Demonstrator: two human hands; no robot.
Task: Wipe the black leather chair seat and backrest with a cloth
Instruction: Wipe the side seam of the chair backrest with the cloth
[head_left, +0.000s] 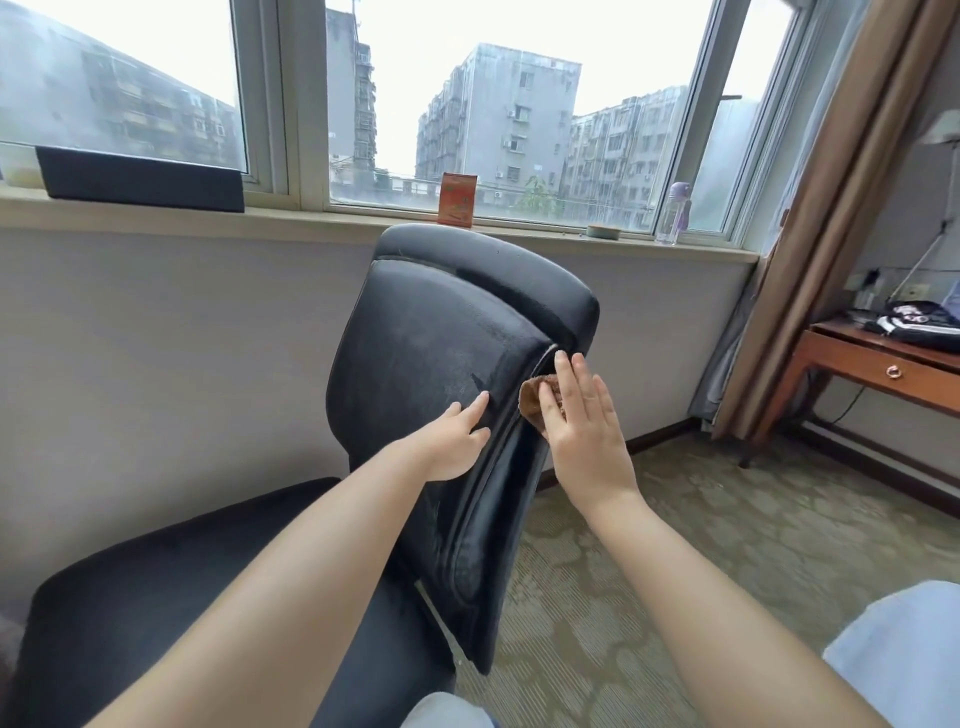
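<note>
Two bare forearms reach up from the bottom of the frame. At lower left lies the black chair seat (171, 597). At centre, the left hand (454, 441) rests on the front of the backrest (441, 353), fingers straight, steadying it and holding nothing. Just right of it, the right hand (584, 431) presses a brown cloth (693, 400) flat against the backrest's side edge, fingers extended. The backrest wipe appears underway; the next stroke likely needs steady pressure along the seam. Beyond, across the top of the frame, a windowsill (311, 221) holds an orange box (457, 200) and a bottle (675, 213).
</note>
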